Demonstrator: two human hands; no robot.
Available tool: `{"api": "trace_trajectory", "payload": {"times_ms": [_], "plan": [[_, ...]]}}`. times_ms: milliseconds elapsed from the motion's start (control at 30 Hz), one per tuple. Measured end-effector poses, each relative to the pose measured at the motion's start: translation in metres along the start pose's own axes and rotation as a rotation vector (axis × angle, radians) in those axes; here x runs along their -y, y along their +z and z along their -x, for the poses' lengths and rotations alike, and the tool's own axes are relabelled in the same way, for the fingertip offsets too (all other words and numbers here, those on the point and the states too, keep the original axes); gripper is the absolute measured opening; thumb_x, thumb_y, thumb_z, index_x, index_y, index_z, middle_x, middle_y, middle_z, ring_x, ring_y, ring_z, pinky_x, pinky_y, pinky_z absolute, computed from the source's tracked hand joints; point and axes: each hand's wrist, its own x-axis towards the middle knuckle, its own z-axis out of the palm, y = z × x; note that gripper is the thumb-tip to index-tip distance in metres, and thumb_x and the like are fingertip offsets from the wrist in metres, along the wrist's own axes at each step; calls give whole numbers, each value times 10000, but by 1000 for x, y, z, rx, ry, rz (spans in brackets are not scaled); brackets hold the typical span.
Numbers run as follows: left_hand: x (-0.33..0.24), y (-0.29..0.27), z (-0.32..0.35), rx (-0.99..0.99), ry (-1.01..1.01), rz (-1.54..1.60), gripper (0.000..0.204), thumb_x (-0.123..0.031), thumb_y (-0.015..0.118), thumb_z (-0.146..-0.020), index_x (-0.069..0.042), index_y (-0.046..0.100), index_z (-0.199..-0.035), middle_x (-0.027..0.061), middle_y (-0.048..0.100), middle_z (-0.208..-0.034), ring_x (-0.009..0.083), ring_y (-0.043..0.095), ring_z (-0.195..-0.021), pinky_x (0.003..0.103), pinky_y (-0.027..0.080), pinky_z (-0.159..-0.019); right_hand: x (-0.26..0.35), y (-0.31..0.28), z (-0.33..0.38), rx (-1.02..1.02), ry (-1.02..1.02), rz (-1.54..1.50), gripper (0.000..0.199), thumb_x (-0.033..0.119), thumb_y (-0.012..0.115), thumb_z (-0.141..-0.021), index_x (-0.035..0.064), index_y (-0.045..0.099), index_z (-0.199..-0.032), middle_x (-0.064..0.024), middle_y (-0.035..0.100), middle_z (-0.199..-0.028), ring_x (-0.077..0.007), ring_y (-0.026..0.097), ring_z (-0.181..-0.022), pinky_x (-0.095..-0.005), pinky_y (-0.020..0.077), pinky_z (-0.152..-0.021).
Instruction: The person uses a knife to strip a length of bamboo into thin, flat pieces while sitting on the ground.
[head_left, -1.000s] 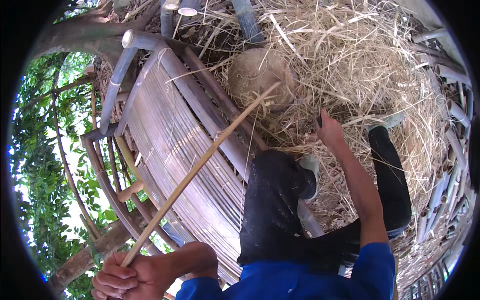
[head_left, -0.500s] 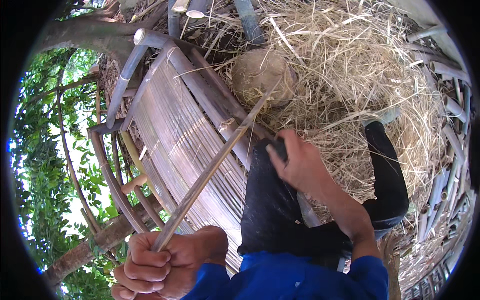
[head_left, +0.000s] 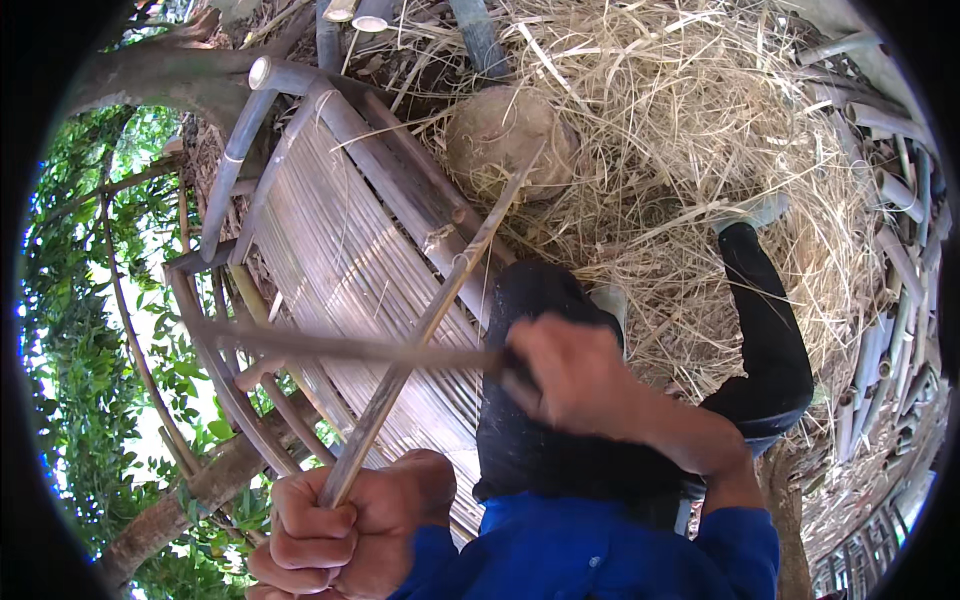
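Note:
My left hand (head_left: 340,525) is closed in a fist around the lower end of a long, narrow bamboo strip (head_left: 465,262). The strip slants up and away to the right, its far end over a round wooden stump (head_left: 500,140). In front of my thigh, my right hand (head_left: 580,375) grips the dark handle of a long-bladed knife. Motion blurs the knife blade (head_left: 300,345), which points left and crosses the strip in view. Whether blade and strip touch, I cannot tell.
A slatted bamboo bench (head_left: 320,220) stands to the left, framed by thick poles. Loose pale shavings (head_left: 680,110) cover the ground ahead and right. Stacked bamboo pieces (head_left: 885,270) line the right side. My black-trousered leg (head_left: 765,310) bends at right; leafy branches (head_left: 90,300) hang far left.
My right hand has come down and left, nearer my body. The blade, not distinguishable before, now shows as a blur across the strip. My left hand has shifted slightly right, still holding the strip.

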Motion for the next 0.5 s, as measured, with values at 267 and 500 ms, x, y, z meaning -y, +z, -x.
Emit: {"api": "trace_trajectory", "payload": {"times_ms": [267, 500], "plan": [[-2, -3, -4, -21, -1, 70, 393, -414, 601, -1002, -80, 513, -814, -54, 343, -589, 72, 248, -423, 260, 180, -418, -31, 10, -6, 1, 113, 104, 262, 201, 691, -929, 21, 527, -1027, -204, 660, -775, -388, 675, -681, -456, 546, -588], [15, 8, -2, -165, 60, 24, 431, -513, 477, -1039, -139, 494, -827, -62, 306, -629, 66, 236, -472, 246, 172, -429, -89, 17, -8, -11, 269, 241, 253, 205, 678, -934, 37, 513, -1025, -228, 657, -782, -402, 672, -686, -476, 546, -609]]}}
